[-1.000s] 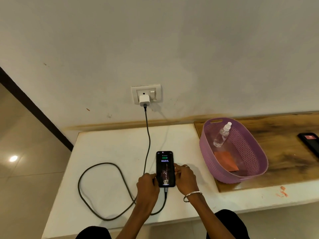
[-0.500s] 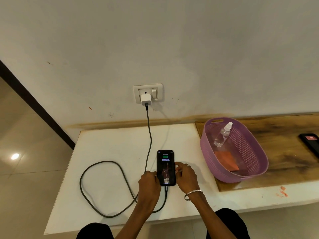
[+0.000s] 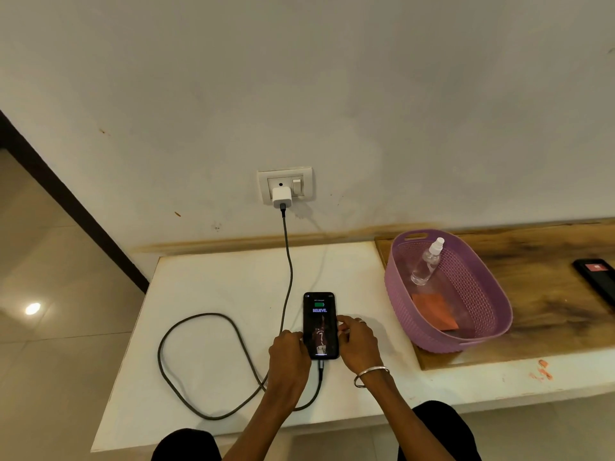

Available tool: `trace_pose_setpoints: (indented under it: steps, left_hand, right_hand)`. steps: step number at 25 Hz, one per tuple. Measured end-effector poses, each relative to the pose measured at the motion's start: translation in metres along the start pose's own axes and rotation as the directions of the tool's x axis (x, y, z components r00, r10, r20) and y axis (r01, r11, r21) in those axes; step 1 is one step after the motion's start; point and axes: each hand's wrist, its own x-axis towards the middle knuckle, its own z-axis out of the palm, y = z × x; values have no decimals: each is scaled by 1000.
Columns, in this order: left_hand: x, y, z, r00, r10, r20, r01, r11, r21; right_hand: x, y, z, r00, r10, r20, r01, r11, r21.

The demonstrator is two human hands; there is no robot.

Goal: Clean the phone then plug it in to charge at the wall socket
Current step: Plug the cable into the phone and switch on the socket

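While the white wall (image 3: 366, 94) fills the upper view, a white counter (image 3: 216, 294) runs below it, adjoined on the right by a wooden board (image 3: 549, 294). On that board sits a purple basket (image 3: 492, 314) containing a clear spray bottle (image 3: 426, 264) leaning against the far wall of the basket and an orange cloth (image 3: 436, 311) lying flat on its floor. A dark device (image 3: 599, 277) lies at the board's right edge. A dark cable (image 3: 199, 361) loops across the counter, running from the white charger (image 3: 282, 197), which is seated in the wall socket (image 3: 285, 186), to the near end of the phone (image 3: 320, 324). The phone lies flat on the counter, screen up and lit, showing a green battery symbol, just left of the basket. The left hand (image 3: 289, 357) rests curled against the phone's left edge, fingers touching it. The right hand (image 3: 357, 341), with a bangle (image 3: 369, 375) at the wrist, touches the right edge with fingertips bent. Neither hand lifts the phone; whether either grips it firmly cannot be told.
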Motion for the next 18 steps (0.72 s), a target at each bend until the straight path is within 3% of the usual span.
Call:
trace_pose_setpoints:
  steps: [18]
  left_hand:
    - [-5, -5, -6, 999, 47, 28, -48, 998, 41]
  right_hand:
    - [-12, -12, -9, 995, 60, 77, -55, 996, -70]
